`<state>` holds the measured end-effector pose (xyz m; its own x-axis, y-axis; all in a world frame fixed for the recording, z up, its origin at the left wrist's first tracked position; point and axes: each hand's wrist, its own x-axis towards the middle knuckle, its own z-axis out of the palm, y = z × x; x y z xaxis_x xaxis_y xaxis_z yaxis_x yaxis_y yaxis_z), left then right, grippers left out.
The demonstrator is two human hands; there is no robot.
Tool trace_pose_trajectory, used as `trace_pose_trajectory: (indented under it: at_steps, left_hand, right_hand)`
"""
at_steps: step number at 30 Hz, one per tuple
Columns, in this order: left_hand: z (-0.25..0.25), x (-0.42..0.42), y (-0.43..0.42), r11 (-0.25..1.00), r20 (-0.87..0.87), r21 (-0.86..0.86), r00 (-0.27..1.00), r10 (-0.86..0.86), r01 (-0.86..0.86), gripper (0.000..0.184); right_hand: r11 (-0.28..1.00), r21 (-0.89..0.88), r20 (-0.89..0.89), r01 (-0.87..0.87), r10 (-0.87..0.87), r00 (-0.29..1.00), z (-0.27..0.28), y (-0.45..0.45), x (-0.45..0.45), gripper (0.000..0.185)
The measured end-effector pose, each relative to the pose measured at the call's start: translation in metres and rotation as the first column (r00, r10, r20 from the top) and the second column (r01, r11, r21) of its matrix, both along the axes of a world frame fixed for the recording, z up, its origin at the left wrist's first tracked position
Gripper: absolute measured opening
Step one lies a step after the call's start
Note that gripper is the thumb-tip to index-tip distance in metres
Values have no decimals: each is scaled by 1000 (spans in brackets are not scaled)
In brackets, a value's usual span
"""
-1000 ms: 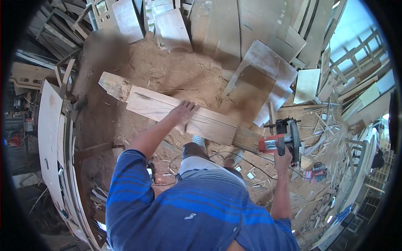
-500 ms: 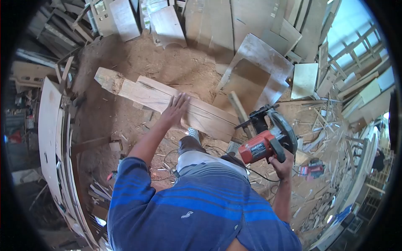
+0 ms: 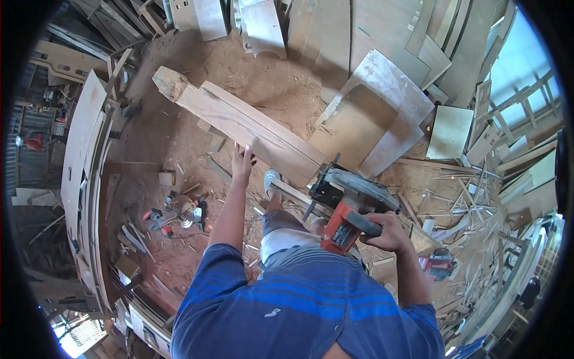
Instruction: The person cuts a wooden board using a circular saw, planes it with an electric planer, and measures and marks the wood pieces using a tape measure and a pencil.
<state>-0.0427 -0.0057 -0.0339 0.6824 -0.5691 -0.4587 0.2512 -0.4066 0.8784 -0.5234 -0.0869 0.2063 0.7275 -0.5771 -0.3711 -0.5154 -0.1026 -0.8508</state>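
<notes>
My right hand (image 3: 388, 232) is closed around the rear handle of a red and black circular saw (image 3: 342, 227). The saw is tilted, its base by the right end of a thick wooden plank (image 3: 263, 140); whether the two touch I cannot tell. A narrower wooden strip (image 3: 239, 106) lies along the plank's far side. At the plank's near edge is my left hand (image 3: 242, 163), empty, its fingers apart and slightly bent. My foot in a light patterned shoe (image 3: 271, 179) stands just below the plank.
Sheets of board (image 3: 382, 102) lie and lean at the back right. Offcuts (image 3: 472, 209) litter the right side, near a red power tool (image 3: 436, 264). More tools (image 3: 179, 210) lie on the sawdust floor at left, beside a stack of upright panels (image 3: 84, 149).
My left hand has come off the plank's top, back to its near edge. The circular saw has swung left and closer to my body in my right hand. The view has shifted.
</notes>
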Motion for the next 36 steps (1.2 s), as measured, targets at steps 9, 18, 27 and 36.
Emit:
trace_pose_trajectory:
  at_steps: [9,18,27,36]
  left_hand:
    - [3,-13,-19,1000,98,0,995,-7,7,64]
    - [-28,8,-25,948,542,313,809,-228,58,43]
    - [5,1,-31,918,485,389,831,-273,74,60]
    - [23,10,-54,826,372,547,846,-383,134,96]
  right_hand:
    - [999,40,-70,12,-9,998,-26,-1,-4,56]
    - [991,110,-57,82,-76,995,-38,-16,33,45]
    - [996,78,-41,51,-48,998,-60,-35,55,50]
    - [974,203,-50,102,-94,994,-70,-57,82,40]
